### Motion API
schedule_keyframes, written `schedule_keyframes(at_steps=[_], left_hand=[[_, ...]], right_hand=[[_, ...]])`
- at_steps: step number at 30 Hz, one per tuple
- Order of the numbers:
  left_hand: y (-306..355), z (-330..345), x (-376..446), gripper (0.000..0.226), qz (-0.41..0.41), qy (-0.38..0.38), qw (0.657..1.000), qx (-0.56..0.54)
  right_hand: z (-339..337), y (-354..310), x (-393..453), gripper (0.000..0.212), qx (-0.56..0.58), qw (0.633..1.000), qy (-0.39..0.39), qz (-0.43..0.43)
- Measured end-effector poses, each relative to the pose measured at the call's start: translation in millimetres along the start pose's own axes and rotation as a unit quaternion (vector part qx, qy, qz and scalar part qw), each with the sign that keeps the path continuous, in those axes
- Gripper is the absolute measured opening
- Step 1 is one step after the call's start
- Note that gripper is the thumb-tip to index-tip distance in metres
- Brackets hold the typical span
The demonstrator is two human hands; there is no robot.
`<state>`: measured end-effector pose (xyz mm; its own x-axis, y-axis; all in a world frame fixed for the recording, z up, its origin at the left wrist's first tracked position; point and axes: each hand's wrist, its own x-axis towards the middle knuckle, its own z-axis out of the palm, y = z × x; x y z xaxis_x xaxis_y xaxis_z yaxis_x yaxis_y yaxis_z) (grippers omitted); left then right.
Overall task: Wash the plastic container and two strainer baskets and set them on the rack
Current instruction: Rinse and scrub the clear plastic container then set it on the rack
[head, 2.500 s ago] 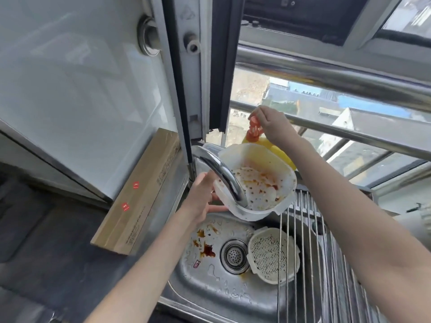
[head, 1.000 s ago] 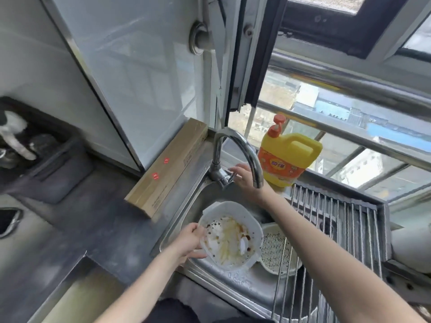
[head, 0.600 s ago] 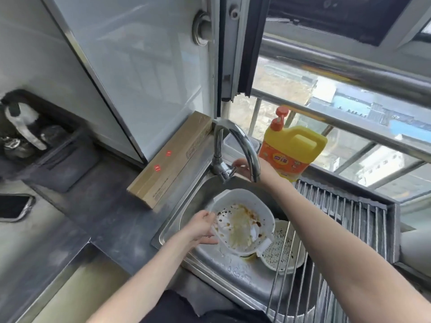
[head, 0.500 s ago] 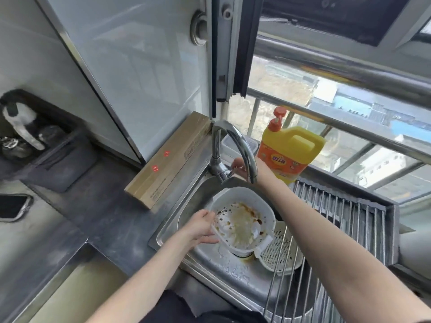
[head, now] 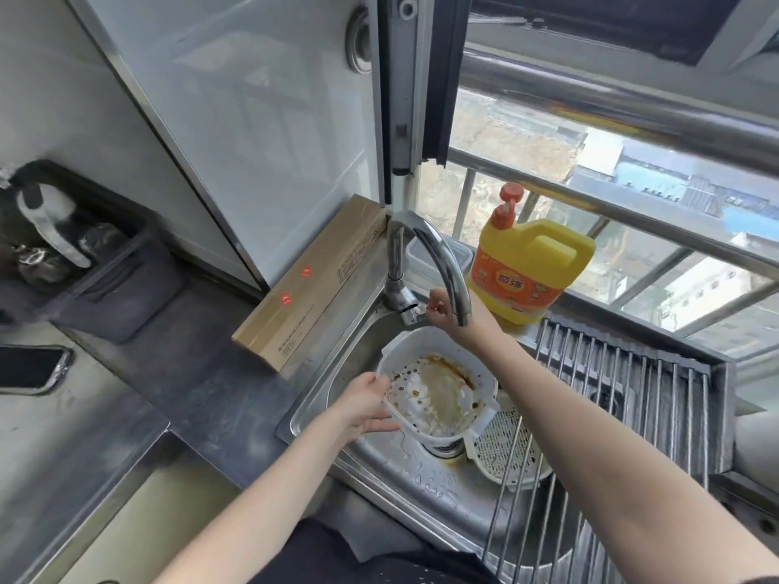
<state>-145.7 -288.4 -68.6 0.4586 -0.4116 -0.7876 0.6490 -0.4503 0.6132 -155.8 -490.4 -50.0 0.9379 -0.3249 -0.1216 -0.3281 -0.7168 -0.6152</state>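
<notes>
1. Sink (head: 371, 351): steel, wet, with the rack (head: 624, 398) lying over its right part.
2. Container (head: 436, 394): white, sauce-stained, held over the sink under the spout.
3. Strainer (head: 501, 453): in the sink, partly under the rack.
4. Left hand (head: 362, 404): grips the container's left rim.
5. Right hand (head: 442, 307): fingers curled on the tap (head: 421, 263) lever.

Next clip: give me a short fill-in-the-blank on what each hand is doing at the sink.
1. The left hand holds the stained white basket by its ____.
2. The right hand is at the ____ handle.
3. The second strainer basket lies in the sink, partly under the ____.
4. The detergent bottle has an ____ pump.

Missing words: rim; faucet; rack; orange
</notes>
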Motion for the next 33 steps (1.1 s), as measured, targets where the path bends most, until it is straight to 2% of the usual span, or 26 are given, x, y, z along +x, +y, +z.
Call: schedule_keyframes(at_steps=[3,7,19,23,26,28,33], left_hand=[[0.9,-1.4,1.8,0.014,0.012,-0.003,1.000,0.002],[3.4,-0.9,3.3,0.021,0.011,-0.007,1.000,0.013],[4.2,-11.2,6.8,0.018,0.008,-0.010,1.000,0.025],[0.8,-10.8,8.5,0.034,0.002,-0.017,1.000,0.026],[1.8,-8.6,10.5,0.039,0.000,-0.023,0.999,0.032],[1.1,-6.3,13.3,0.036,0.003,-0.022,0.999,0.040],[1.5,-2.7,19.1,0.026,0.013,-0.027,0.999,0.038]], right_hand=[[-2.2,1.6,-4.1,0.016,0.011,1.000,-0.009,0.002],[-9.5,0.8,-3.9,0.003,0.040,0.999,-0.024,-0.008],[-0.3,-0.7,-10.4,0.009,0.019,1.000,0.005,-0.012],[4.1,1.5,-13.8,0.008,0.023,1.000,0.010,-0.003],[-2.7,8.6,-11.5,0.005,0.062,0.998,-0.030,0.015],[-9.7,17.9,-15.6,0.018,0.094,0.993,-0.051,0.054],[-17.5,27.5,-41.9,0.035,0.132,0.986,-0.022,0.099]])
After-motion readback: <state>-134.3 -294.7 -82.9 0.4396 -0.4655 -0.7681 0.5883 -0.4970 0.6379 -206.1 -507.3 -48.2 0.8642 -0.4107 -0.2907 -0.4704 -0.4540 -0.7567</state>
